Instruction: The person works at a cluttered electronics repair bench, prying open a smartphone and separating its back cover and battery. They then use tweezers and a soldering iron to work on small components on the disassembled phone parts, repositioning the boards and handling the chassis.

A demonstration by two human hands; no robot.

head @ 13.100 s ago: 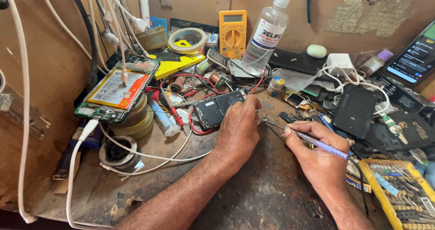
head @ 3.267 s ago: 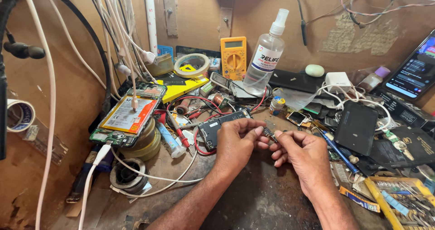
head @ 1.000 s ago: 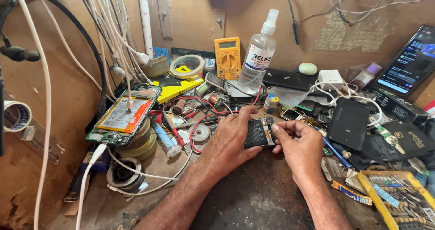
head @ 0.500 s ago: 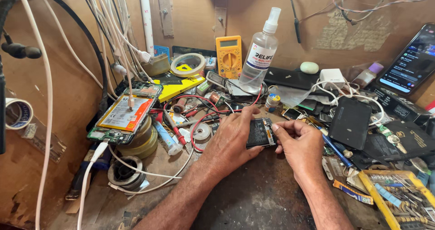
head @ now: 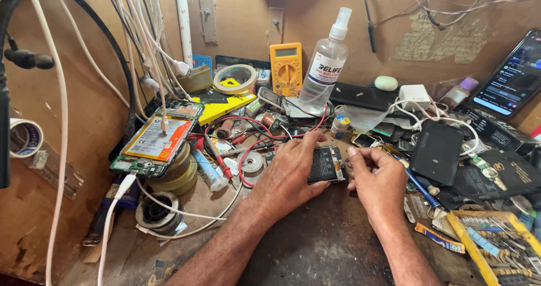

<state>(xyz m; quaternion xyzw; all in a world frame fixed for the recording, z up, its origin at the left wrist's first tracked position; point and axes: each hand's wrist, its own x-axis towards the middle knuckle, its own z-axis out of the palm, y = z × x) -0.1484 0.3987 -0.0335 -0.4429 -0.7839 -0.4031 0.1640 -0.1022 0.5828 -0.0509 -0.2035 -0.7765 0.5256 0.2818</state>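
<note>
My left hand point(head: 292, 173) rests on the dark workbench point(head: 315, 246) and grips a small opened black phone point(head: 325, 164) from its left side, thumb beneath and fingers over the top edge. My right hand point(head: 376, 180) is at the phone's right edge, fingers pinched together against it; whether a small tool or part is between them I cannot tell. Red probe wires point(head: 253, 145) loop just left of my left hand.
An opened phone with an orange battery point(head: 155, 139) sits on tape rolls at left. A yellow multimeter point(head: 285, 69), spray bottle point(head: 324, 66), tape ring point(head: 235, 78) stand behind. A black case point(head: 437, 151), lit phone point(head: 510, 83) and yellow tool tray point(head: 496, 249) lie right.
Since a second ago both hands stay on the small phone with little movement. Earlier, my right hand held a blue-handled tool and the left hand was on a device farther left.
</note>
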